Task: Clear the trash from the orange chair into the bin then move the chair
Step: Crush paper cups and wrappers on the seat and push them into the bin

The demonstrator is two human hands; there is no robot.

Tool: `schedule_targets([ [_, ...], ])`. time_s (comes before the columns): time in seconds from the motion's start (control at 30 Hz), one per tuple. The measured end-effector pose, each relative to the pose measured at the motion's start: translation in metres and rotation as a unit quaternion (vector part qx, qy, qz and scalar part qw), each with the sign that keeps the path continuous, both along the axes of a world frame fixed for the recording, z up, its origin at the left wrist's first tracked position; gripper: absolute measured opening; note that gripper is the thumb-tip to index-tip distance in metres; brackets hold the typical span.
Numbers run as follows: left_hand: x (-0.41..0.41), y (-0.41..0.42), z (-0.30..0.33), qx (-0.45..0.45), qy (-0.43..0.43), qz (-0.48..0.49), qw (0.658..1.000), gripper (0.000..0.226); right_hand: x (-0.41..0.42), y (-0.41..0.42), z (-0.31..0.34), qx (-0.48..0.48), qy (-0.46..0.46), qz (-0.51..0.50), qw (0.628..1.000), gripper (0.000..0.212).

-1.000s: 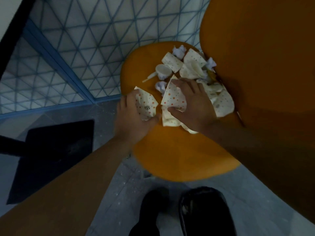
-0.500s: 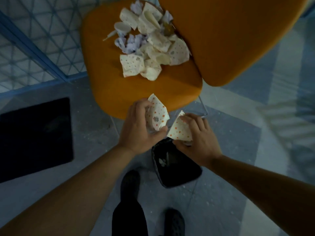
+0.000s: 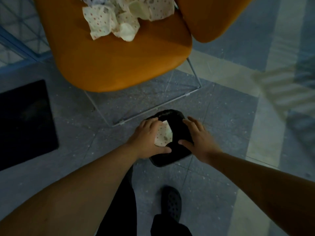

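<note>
Both hands went down from near the chair edge to the bin at frame center. Left hand pinches a dotted paper w/ thumb and fingers, right over the bin mouth. Right hand is flat, fingers spread, nothing in it; its paper is gone, prob. dropped in. Chair sits at the top of the frame, w/ a big pile of trash on the seat. So just a bit is done. Lots more trips left, then moving the chair.
</note>
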State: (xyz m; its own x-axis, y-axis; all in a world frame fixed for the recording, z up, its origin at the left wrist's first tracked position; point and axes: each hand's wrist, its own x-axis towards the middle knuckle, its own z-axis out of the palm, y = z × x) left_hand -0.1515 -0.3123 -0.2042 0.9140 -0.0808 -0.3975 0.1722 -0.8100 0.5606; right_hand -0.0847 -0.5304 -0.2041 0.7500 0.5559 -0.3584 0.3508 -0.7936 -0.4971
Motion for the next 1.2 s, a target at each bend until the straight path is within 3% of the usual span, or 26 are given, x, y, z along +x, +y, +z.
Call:
schedule_targets([
  [0.23, 0.014, -0.002, 0.008, 0.023, -0.027, 0.015, 0.999, 0.063, 0.007, 0.003, 0.019, 0.047, -0.008, 0.025, 0.999, 0.072],
  [0.43, 0.036, 0.010, 0.074, -0.008, -0.242, 0.106, 0.964, 0.028, 0.029, 0.029, 0.067, 0.150, -0.063, 0.031, 0.986, 0.053],
  [0.77, 0.130, 0.118, 0.167, 0.034, -0.407, 0.179, 0.895, 0.018, 0.124, 0.149, 0.148, 0.270, -0.165, 0.102, 0.943, 0.042],
  [1.03, 0.217, 0.250, 0.175, 0.071, -0.419, 0.232, 0.875, 0.027, 0.217, 0.262, 0.153, 0.274, -0.210, 0.066, 0.936, 0.041],
  [1.2, 0.274, 0.319, 0.170, 0.059, -0.368, 0.264, 0.889, 0.034, 0.293, 0.321, 0.150, 0.282, -0.239, 0.057, 0.927, 0.043],
])
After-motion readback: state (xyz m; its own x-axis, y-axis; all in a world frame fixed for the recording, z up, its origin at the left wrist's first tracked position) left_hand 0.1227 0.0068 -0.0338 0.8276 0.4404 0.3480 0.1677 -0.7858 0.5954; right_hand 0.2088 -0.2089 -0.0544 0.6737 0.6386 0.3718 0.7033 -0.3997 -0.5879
